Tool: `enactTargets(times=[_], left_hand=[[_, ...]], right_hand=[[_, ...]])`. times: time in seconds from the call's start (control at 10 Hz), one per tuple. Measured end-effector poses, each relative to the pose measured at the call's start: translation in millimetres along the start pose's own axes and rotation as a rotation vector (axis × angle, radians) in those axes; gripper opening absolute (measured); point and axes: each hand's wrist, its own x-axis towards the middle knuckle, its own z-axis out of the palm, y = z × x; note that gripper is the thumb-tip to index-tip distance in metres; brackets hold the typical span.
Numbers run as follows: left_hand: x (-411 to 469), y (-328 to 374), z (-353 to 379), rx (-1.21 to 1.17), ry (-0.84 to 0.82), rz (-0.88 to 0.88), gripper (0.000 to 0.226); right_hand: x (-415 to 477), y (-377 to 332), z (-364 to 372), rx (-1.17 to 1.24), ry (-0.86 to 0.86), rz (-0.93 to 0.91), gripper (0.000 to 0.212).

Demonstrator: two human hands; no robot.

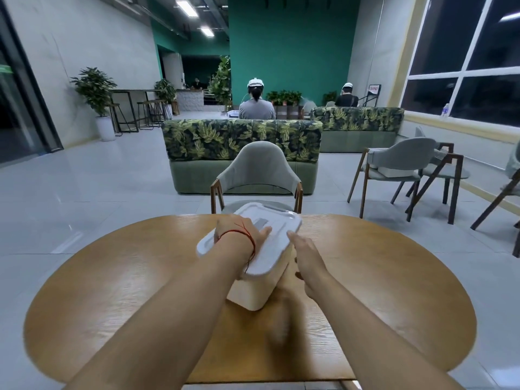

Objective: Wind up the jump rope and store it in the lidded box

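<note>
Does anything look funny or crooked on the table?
Yes, the white lid sits crooked on the box: it is turned and overhangs the box's edges instead of lining up. The left hand rests on it; the right hand is beside it.

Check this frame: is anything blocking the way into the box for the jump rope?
Yes. The white lid sits over the box, covering its opening. The left hand lies flat on top of the lid and the right hand is at its right edge. No jump rope is visible in this frame.
</note>
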Motion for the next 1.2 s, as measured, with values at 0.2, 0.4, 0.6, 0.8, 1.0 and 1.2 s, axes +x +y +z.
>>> enactTargets(times=[0.2, 0.4, 0.6, 0.8, 1.0, 1.2], left_hand=[[-9, 2, 25, -0.268, 0.04, 0.092, 0.078], [5, -45, 41, -0.419, -0.019, 0.067, 0.078], [21, -128, 58, -0.405, 0.013, 0.023, 0.076], [38, -213, 78, -0.406, 0.027, -0.002, 0.099], [49, -254, 85, -0.391, 0.018, 0.033, 0.102], [42, -252, 82, -0.283, 0.048, 0.003, 0.087]], right_hand=[[2, 1, 21, -0.085, -0.155, 0.024, 0.046], [15, 5, 64, -0.071, -0.267, -0.016, 0.045], [17, 7, 148, -0.04, -0.336, 0.016, 0.041], [24, 12, 228, -0.041, -0.421, -0.021, 0.059], [25, 16, 267, 0.003, -0.442, -0.003, 0.075], [23, 11, 259, -0.148, -0.44, -0.119, 0.071]])
